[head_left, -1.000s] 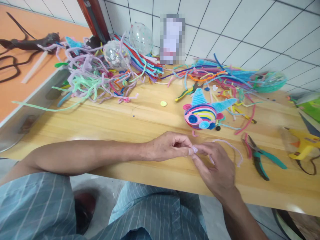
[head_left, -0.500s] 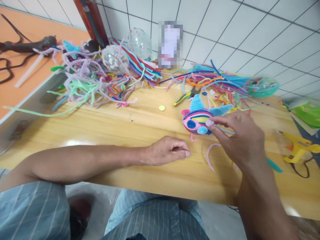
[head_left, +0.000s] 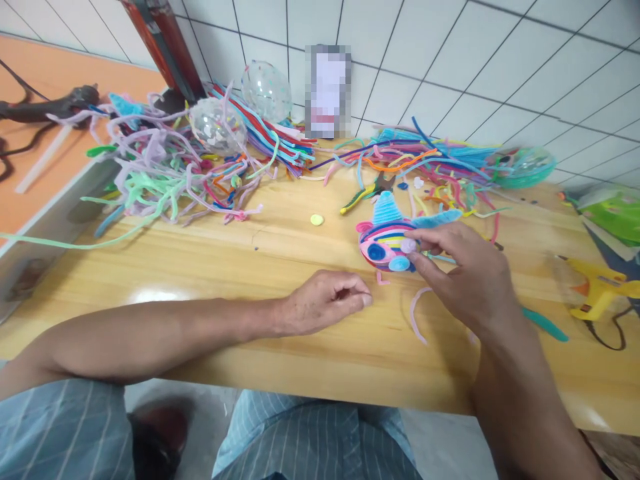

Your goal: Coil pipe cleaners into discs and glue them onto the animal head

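A fish-shaped craft (head_left: 387,235) made of striped coloured pipe cleaners sits on the wooden table, with blue fins and a dark blue round eye. My right hand (head_left: 463,273) pinches a small lilac pipe-cleaner disc (head_left: 408,246) between thumb and index finger, in front of the fish's side. Whether the disc touches the fish I cannot tell. The hand covers part of the fish's rear. My left hand (head_left: 330,300) rests on the table, left of and nearer than the fish, its fingers curled closed and nothing visible in them. A curved lilac pipe-cleaner piece (head_left: 415,317) lies between the hands.
Behind the fish lie pliers (head_left: 367,193) and a pile of pipe cleaners (head_left: 430,160). A yellow glue gun (head_left: 600,287) lies at right. Tangled pipe cleaners (head_left: 160,167) and clear balls (head_left: 267,90) crowd the back left. A yellow disc (head_left: 317,219) lies mid-table.
The whole view has shifted slightly. My right hand has brought the lilac disc a little further left across the fish's side. My left hand stays resting on the table.
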{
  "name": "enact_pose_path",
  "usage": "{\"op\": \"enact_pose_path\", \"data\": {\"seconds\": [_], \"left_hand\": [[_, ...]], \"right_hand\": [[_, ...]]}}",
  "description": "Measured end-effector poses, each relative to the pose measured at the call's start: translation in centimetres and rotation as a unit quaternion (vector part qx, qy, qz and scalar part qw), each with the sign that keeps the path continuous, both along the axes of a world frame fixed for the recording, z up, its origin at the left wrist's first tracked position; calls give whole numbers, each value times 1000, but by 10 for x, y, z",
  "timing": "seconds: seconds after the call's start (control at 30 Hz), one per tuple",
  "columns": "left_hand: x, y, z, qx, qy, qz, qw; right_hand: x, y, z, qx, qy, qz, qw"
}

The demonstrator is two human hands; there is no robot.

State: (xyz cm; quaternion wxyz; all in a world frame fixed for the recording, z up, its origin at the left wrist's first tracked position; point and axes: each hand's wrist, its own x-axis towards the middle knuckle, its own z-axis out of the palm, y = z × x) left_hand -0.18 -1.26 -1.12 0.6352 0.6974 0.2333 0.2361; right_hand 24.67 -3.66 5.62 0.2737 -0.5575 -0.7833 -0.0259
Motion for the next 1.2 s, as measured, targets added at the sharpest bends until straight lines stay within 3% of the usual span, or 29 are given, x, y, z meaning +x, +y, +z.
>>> {"op": "enact_pose_path", "data": {"seconds": [0.2,0.83,1.1,1.2], "left_hand": [[1,2,-1,-6,5,7,1000],[1,2,0,7,31,-12,999],[1,3,1,16,34,-17,999],[2,3,1,19,30,-13,999]], "right_hand": [[0,-2,2,-5,16,19,1000],[-3,0,-7,13,14,-6,1000],[-3,-9,7,3,102,-19,995],[1,-16,17,-58,181,-29,981]]}}
